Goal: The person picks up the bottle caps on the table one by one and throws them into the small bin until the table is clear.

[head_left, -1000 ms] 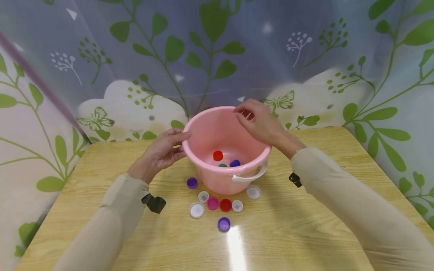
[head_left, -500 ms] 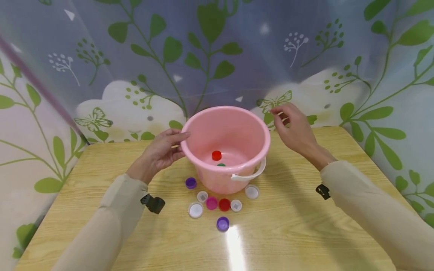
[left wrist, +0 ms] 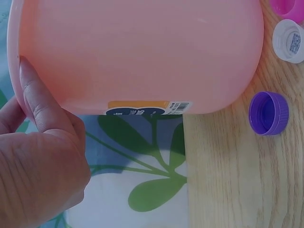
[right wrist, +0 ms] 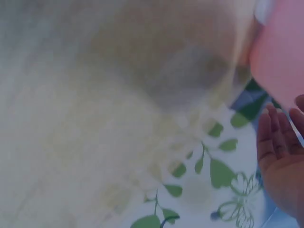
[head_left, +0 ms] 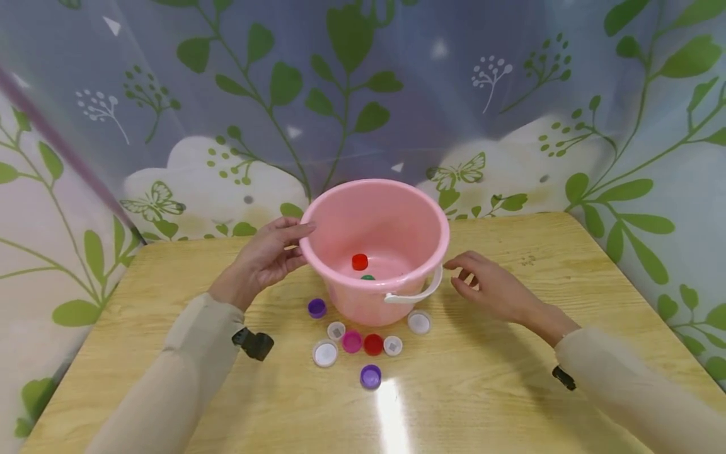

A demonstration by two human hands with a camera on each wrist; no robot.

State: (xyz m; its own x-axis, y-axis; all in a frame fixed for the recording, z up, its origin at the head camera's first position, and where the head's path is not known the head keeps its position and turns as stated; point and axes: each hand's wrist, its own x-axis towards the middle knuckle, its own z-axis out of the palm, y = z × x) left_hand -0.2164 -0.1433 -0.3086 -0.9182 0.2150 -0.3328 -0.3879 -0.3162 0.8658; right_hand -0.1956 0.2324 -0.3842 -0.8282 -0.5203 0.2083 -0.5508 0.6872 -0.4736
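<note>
Head view shows your left hand pinching the left rim of the pink bucket, and your right hand, relaxed, half-open and holding nothing, just beside its white handle. The bucket stands toward the worktop's far edge, a red cap inside.

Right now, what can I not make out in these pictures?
- Head view: the green cap, mostly hidden by the near rim of the pink bucket.
- Left wrist view: the magenta cap, cut off by the frame's corner; the white cap, its printed code too small.
- Right wrist view: the right hand, cut off by the right edge.
</note>
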